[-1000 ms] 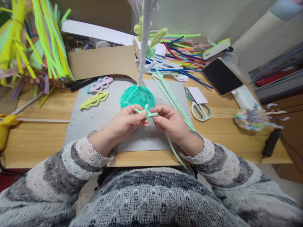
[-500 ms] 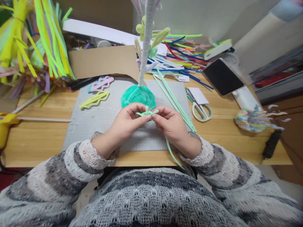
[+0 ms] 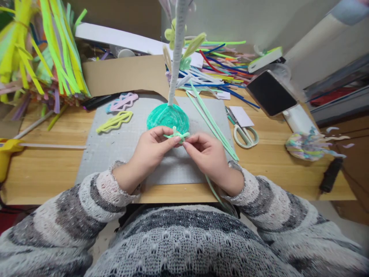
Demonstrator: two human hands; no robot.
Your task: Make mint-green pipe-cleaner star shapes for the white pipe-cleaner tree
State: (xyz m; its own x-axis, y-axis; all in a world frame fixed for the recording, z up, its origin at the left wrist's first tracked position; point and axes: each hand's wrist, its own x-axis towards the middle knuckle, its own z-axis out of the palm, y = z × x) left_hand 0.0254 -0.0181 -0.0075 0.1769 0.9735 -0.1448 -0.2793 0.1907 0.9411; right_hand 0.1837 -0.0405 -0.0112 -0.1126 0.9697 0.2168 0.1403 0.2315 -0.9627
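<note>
Between my fingertips is a small looped shape of mint green pipe cleaner, with several short loops showing. My left hand pinches its left side. My right hand is closed at its lower right edge, and a long mint strand hangs below that hand toward my lap. Just behind the fingers lies a round green coiled base, from which a white wrapped stem rises. More mint pipe cleaners lie on the grey cutting mat to the right.
White-handled scissors and a phone lie to the right. Yellow and pink zigzag pieces lie at the mat's left. A yellow glue gun sits far left, below bundled pipe cleaners. Cardboard stands behind.
The looped shape has shifted slightly left and turned a little between my fingers. My right fingertips have moved a bit lower, and the hanging strand has shifted slightly.
</note>
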